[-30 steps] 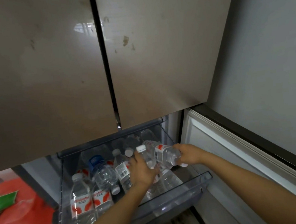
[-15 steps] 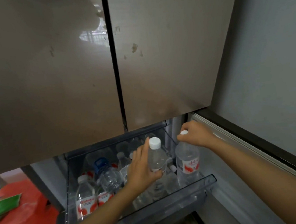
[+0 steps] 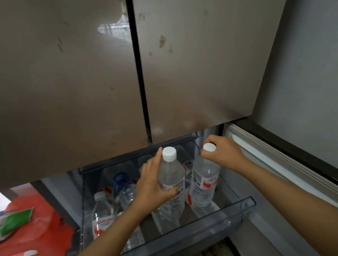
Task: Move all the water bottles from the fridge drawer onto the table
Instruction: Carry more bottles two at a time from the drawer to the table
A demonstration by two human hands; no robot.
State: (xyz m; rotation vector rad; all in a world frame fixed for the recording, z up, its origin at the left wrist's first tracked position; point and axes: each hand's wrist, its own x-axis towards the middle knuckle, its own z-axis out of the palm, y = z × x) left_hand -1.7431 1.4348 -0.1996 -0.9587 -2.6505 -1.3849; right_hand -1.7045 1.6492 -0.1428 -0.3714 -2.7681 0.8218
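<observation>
The clear fridge drawer (image 3: 225,211) stands pulled out below the closed upper doors. My left hand (image 3: 151,184) is wrapped around the body of an upright white-capped water bottle (image 3: 172,175). My right hand (image 3: 223,153) grips the cap end of a second upright water bottle (image 3: 205,182) with a red-and-white label, just to its right. Both bottles rise above the drawer. More bottles lie inside at the left: one with a blue cap (image 3: 124,184) and one with a white cap (image 3: 103,212). Others further back are dim.
The two brown fridge doors (image 3: 95,73) hang right above the drawer. An open lower door panel (image 3: 283,168) runs along the right, beside a grey wall (image 3: 314,71). A red plastic stool (image 3: 28,226) with a green packet (image 3: 17,219) on it stands at the left.
Both hands have tipped their bottles from lying to upright and raised them out of the pile. The view has tilted slightly upward.
</observation>
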